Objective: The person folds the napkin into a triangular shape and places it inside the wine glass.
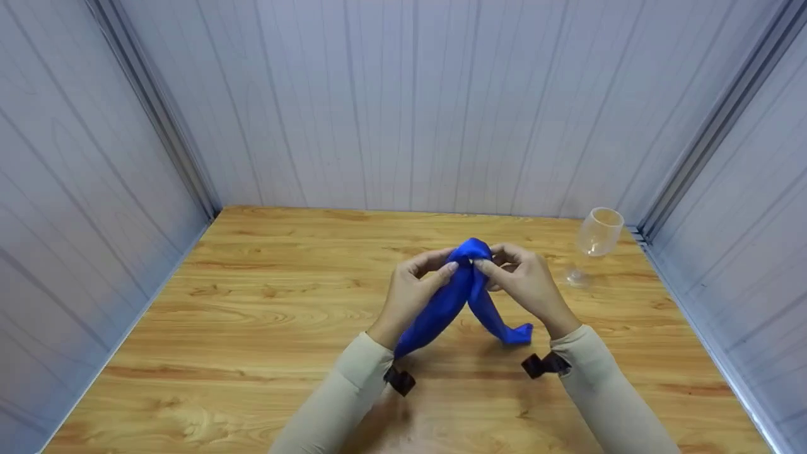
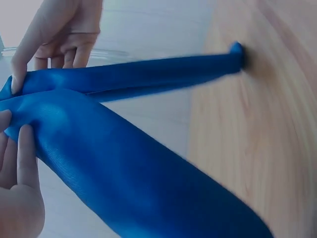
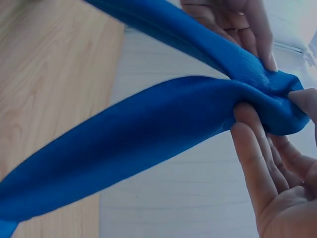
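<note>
A shiny blue scarf is held up above the table, looped at the top with two tails hanging down. My left hand pinches the left side of the loop between thumb and fingers. On the other side, my right hand pinches the cloth just under the loop. In the right wrist view the scarf crosses over itself near the fingertips of both hands. The shorter right tail ends close to the tabletop; the left tail's lower end is hidden behind the left forearm.
A clear stemmed glass stands to the right, near the table's back right corner. The wood-grain table is bordered by pale panel walls at the back and both sides.
</note>
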Tool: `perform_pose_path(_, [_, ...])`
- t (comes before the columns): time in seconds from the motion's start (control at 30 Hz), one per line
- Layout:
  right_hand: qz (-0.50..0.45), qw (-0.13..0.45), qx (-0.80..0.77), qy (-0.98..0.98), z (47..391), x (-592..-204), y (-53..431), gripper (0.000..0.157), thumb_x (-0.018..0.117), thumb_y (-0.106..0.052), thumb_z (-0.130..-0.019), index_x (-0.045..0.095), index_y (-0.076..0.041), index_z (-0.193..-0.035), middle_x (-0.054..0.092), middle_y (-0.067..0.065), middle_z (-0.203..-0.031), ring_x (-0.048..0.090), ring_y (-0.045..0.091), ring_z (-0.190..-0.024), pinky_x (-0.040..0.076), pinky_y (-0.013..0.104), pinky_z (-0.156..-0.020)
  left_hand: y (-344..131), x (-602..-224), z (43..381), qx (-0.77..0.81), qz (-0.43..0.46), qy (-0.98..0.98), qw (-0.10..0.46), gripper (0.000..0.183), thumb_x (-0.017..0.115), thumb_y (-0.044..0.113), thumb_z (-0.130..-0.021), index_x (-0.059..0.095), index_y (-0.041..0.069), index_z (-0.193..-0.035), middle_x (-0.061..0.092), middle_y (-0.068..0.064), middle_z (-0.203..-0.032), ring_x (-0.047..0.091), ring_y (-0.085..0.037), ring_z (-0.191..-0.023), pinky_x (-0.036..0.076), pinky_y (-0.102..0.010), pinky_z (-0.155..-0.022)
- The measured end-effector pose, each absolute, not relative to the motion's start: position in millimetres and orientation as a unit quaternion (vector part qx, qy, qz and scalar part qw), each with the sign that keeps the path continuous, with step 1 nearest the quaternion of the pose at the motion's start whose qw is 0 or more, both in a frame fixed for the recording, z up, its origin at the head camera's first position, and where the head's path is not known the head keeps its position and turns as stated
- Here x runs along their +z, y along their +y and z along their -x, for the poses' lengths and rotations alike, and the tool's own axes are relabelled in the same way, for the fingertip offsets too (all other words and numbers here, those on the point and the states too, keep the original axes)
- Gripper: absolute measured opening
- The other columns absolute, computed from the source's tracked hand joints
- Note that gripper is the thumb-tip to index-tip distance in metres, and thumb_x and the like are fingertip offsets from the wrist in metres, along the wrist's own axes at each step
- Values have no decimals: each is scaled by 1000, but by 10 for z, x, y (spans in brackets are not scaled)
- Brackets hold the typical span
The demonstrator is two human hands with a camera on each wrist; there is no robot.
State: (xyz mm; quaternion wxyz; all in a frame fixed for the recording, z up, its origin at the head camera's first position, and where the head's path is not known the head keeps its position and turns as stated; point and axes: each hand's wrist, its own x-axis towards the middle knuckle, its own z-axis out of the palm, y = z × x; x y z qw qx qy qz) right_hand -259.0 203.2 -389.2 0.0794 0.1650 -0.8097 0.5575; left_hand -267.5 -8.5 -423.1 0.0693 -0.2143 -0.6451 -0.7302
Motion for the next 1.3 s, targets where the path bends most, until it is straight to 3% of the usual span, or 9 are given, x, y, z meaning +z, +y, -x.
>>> perform_pose_path(0.17, [-167, 66, 600, -780, 2571, -3770, 2026, 32, 73, -26, -94, 69, -2, -114, 67, 17, -97, 70, 31, -77, 59, 42, -72, -53, -4108, 2676, -770, 192, -606, 47, 31, 73, 15, -94, 71, 3, -122, 72, -10, -112, 67, -21, -98, 56, -33, -82])
perform_pose_path(0.5, [-180, 106, 654, -727, 2516, -3690, 1959, 34, 72, -24, -95, 67, 3, -117, 69, 18, -105, 69, 31, -89, 58, 41, -78, -31, -3965, 2667, -780, 246, -572, 66, 35, 66, 8, -97, 64, -4, -129, 66, -15, -126, 62, -26, -116, 54, -37, -91])
perform_pose_path(0.67, [-187, 122, 648, -728, 2468, -3664, 1905, 32, 68, -23, -98, 69, 3, -117, 69, 17, -106, 69, 30, -93, 58, 40, -80, -22, -3917, 2646, -778, 260, -566, 84, 34, 64, 4, -97, 63, -6, -130, 66, -16, -126, 62, -25, -115, 54, -37, -90])
perform_pose_path(0.9, [-181, 149, 607, -760, 2421, -3638, 1845, 25, 66, -18, -99, 73, 1, -113, 73, 12, -98, 72, 25, -87, 58, 36, -77, -7, -3925, 2628, -790, 247, -553, 95, 33, 65, 3, -97, 63, -7, -128, 67, -16, -121, 65, -24, -110, 55, -37, -88])
perform_pose_path(1.07, [-191, 161, 562, -788, 2375, -3649, 1811, 23, 72, -12, -94, 72, 1, -113, 74, 10, -96, 71, 22, -85, 58, 33, -75, 2, -3929, 2623, -790, 246, -553, 98, 30, 67, 4, -96, 65, -6, -124, 69, -15, -118, 66, -23, -107, 56, -36, -87])
perform_pose_path(1.3, [-202, 161, 552, -793, 2378, -3664, 1814, 25, 78, -18, -90, 74, -4, -110, 74, 6, -93, 72, 20, -82, 59, 33, -71, 2, -3981, 2628, -780, 251, -565, 95, 28, 68, 3, -95, 67, -6, -121, 70, -14, -115, 67, -22, -102, 56, -34, -84])
